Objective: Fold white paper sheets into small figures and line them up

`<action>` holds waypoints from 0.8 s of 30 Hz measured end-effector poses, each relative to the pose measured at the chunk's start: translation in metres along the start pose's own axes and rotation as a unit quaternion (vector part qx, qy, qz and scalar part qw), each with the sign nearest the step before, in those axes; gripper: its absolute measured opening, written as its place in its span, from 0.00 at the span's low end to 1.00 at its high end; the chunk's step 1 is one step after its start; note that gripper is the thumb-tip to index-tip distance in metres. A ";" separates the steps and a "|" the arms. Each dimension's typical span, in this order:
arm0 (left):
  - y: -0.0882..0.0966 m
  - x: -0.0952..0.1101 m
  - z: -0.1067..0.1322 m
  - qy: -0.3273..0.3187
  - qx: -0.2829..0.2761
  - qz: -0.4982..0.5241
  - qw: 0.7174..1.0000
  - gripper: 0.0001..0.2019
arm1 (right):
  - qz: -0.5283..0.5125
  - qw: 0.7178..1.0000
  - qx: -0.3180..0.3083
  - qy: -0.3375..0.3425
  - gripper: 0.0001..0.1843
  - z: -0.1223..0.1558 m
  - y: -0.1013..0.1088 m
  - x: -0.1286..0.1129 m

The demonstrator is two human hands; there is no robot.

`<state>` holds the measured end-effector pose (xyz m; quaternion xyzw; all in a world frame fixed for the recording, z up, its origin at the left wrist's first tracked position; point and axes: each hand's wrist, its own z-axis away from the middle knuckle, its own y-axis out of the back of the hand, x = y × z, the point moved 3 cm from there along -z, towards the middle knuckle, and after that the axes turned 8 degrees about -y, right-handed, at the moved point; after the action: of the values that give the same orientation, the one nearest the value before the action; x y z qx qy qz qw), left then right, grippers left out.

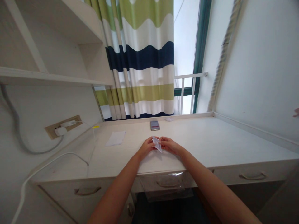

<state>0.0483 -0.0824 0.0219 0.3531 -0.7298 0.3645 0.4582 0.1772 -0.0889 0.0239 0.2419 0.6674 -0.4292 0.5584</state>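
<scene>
Both my hands meet over the middle of the white desk point(210, 143), pinching a small folded piece of white paper point(157, 143) between them. My left hand point(147, 146) grips its left side with closed fingers. My right hand point(168, 145) grips its right side the same way. The paper forms a pointed, triangular shape hanging down between the fingertips, just above the desk top.
A flat white sheet point(116, 138) lies on the desk to the left. A phone point(154, 125) rests near the back edge by the striped curtain point(140, 59). A wall socket with plug and cables point(63, 127) sits at left. Drawers with handles point(253, 176) run below.
</scene>
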 end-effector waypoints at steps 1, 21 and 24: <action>0.001 -0.001 0.000 0.003 0.002 -0.004 1.000 0.18 | 0.006 1.000 0.001 -0.001 0.12 0.000 0.000 0.000; 0.003 -0.004 -0.003 -0.009 -0.014 -0.005 1.000 0.16 | -0.036 0.999 -0.009 -0.006 0.10 -0.005 0.005 0.004; 0.004 -0.005 -0.003 -0.008 -0.017 -0.005 1.000 0.17 | -0.034 0.999 0.000 -0.002 0.08 -0.004 0.004 0.003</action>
<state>0.0477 -0.0766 0.0170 0.3523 -0.7375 0.3469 0.4600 0.1780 -0.0839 0.0199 0.2184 0.6742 -0.4481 0.5450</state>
